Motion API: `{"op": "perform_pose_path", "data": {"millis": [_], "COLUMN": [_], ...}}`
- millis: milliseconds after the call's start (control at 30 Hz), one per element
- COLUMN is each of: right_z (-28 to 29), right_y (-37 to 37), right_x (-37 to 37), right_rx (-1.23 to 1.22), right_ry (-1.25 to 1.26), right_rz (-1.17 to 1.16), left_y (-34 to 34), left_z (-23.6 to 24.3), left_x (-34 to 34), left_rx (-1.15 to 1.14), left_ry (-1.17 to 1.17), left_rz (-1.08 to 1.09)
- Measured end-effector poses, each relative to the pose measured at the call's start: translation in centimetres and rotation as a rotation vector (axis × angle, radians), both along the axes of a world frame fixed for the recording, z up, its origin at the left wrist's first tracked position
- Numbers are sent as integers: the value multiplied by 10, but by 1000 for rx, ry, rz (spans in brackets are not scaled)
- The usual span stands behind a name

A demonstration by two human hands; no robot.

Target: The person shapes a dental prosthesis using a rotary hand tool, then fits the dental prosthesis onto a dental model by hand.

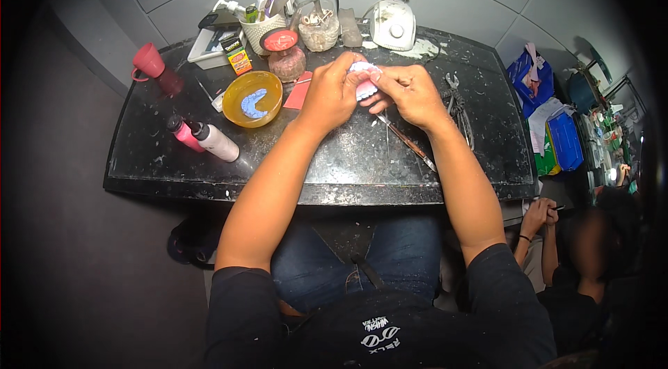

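Note:
Both hands meet over the far middle of the black workbench (334, 153). Between them is a small pink and white dental piece, with a row of teeth along its edge, likely a denture (364, 91). My left hand (335, 94) grips its left side, fingers curled behind it. My right hand (412, 95) pinches its right side with thumb and index finger; the other fingers bend beneath. Fingers cover much of the piece. Just below my right hand lies a slim carving tool (409, 143) with a brown handle. A pink wax sheet (298, 94) lies left of my left wrist.
At left are an amber bowl (233, 115) with a blue horseshoe-shaped piece (254, 103), two bottles (217, 143) and a red mug (148, 63). Jars (320, 31) and a white machine (394, 26) stand behind. Dark metal tools (459, 108) lie right. Another person's hands (537, 218) show lower right.

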State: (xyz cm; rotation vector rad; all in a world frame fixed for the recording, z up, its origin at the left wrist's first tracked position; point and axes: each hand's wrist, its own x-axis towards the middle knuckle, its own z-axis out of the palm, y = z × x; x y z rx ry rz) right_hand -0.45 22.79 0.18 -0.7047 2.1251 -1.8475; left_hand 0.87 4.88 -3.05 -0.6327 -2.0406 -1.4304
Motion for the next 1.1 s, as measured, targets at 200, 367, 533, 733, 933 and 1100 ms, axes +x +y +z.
{"op": "perform_pose_path", "data": {"millis": [200,367,533,733,933,1100], "right_z": [-8,-10,-5,-4,-5,-3], "right_y": [1,2,-3,0,1,1], "right_x": [-5,-8,-3,0,-1,-7], "right_rx": [10,-35,-70,-101,-96,-26], "right_ry": [-6,26,-13,-50,-59,41], "right_rz": [2,4,-9,-25,-30,-60], "left_y": [-2,0,-4,0,0,5], "left_z": [-4,-6,-10,-11,-13,-4], "left_x": [-2,-4,-6,-6,-6,-7], "left_rx": [-24,90,85,228,256,301], "left_ry": [-67,-76,-88,-113,-188,-193], "left_rz": [17,-54,-74,-142,-164,-205]}}
